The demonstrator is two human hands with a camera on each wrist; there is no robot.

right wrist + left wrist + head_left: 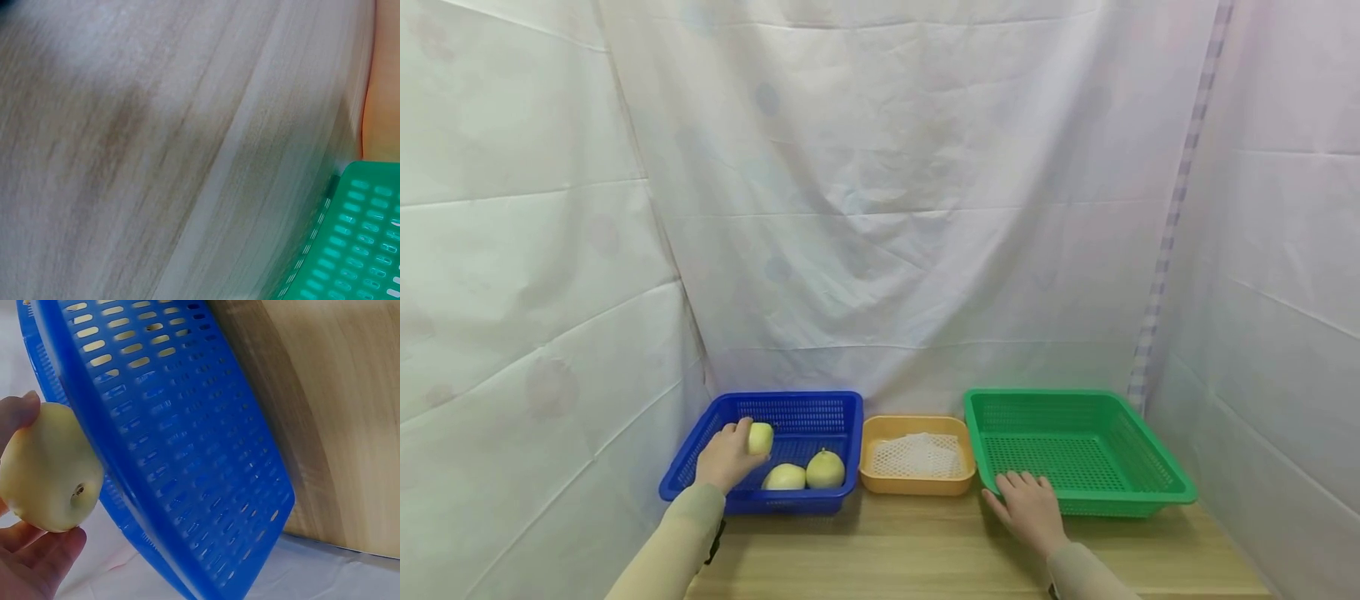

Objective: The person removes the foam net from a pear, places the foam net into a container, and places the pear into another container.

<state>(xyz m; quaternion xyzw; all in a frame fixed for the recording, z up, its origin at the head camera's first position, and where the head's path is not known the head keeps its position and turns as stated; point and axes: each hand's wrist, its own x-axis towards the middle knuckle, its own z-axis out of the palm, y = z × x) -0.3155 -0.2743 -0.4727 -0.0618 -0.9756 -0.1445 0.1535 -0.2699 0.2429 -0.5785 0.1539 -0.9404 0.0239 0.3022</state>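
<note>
My left hand [726,458] grips a pale yellow-green pear [761,439] over the left part of the blue basket [790,498]. In the left wrist view, thumb and fingers hold the pear [53,469] from two sides, its dark dimpled end showing, beside the blue basket's rim. Two more pears, one pale [785,477] and one greener with a stem [825,469], lie in the basket's front right corner. My right hand [1030,510] rests at the front left rim of the green basket [1120,497], fingers extended and holding nothing. The right wrist view does not show that hand.
Between the baskets stands a small orange-yellow tray [917,487] with white foam netting [917,454] in it. All three containers sit on a wooden table [895,550]. White curtains [887,208] hang behind and at both sides.
</note>
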